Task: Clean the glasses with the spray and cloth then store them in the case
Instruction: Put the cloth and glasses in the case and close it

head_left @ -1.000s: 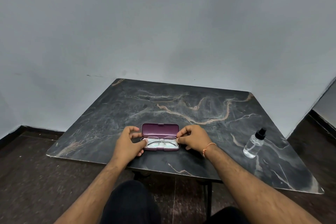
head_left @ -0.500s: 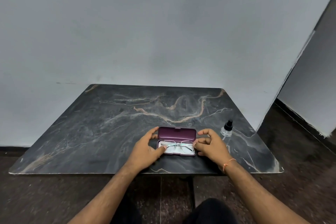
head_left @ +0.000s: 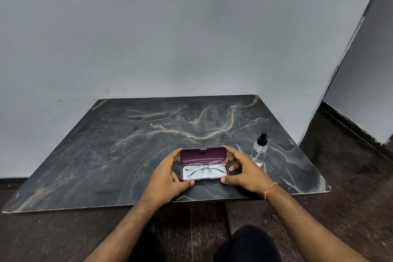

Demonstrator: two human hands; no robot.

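Note:
A maroon glasses case (head_left: 203,155) lies open near the front of the dark marble table (head_left: 127,144), its lid standing up at the back. Thin metal-framed glasses (head_left: 205,168) rest folded inside on a pale lining or cloth. My left hand (head_left: 168,173) grips the case's left end, forefinger on the lid's corner and thumb at the front edge. My right hand (head_left: 244,169) holds the right end the same way. A clear spray bottle (head_left: 259,151) with a black nozzle stands upright just right of my right hand.
A plain grey wall runs behind the table. To the right a wall corner (head_left: 331,83) opens onto dark floor. My knees (head_left: 248,242) sit below the table's front edge.
The view has swung left, so the table sits more centred. Both hands have shifted from the glasses' ends to the ends of the case, fingers now on the lid corners.

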